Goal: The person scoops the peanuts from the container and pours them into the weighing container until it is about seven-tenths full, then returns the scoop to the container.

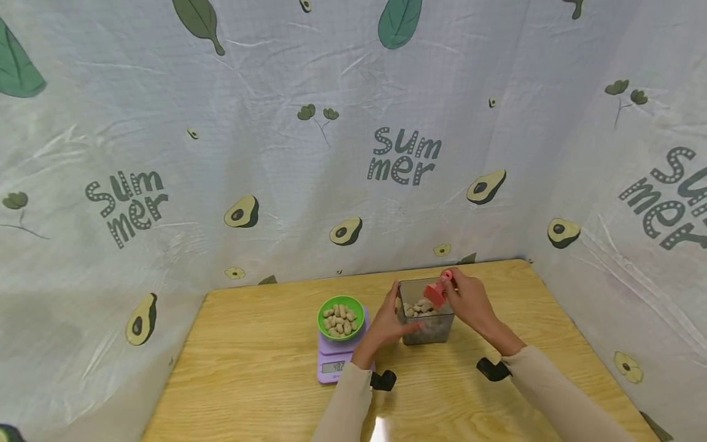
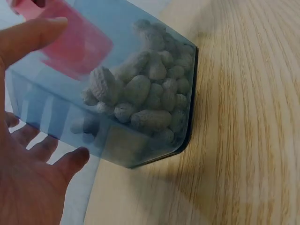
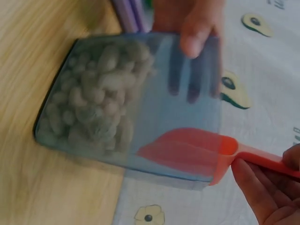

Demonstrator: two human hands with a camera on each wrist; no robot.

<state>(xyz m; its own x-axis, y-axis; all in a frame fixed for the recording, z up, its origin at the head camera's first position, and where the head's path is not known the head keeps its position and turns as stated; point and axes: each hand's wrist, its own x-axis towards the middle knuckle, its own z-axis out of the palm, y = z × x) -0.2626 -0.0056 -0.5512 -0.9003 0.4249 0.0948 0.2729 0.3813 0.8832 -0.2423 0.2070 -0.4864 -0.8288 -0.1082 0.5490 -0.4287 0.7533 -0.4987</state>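
A clear grey plastic container (image 1: pixel 428 331) stands on the table, partly filled with peanuts in their shells (image 2: pixel 150 89). My left hand (image 1: pixel 386 323) grips its left side, the thumb across the front wall and the fingers along the side, seen through the plastic in the right wrist view. By its handle my right hand (image 1: pixel 469 302) holds a red scoop (image 3: pixel 183 150). The scoop's bowl is inside the container's mouth, tilted down over the peanuts.
Left of the container stands a purple kitchen scale (image 1: pixel 333 351) with a lit display. A green bowl (image 1: pixel 321 325) of peanuts sits on it. The wooden table (image 1: pixel 248 362) backs onto a printed curtain (image 1: pixel 287 215); another stretch of curtain borders it at right.
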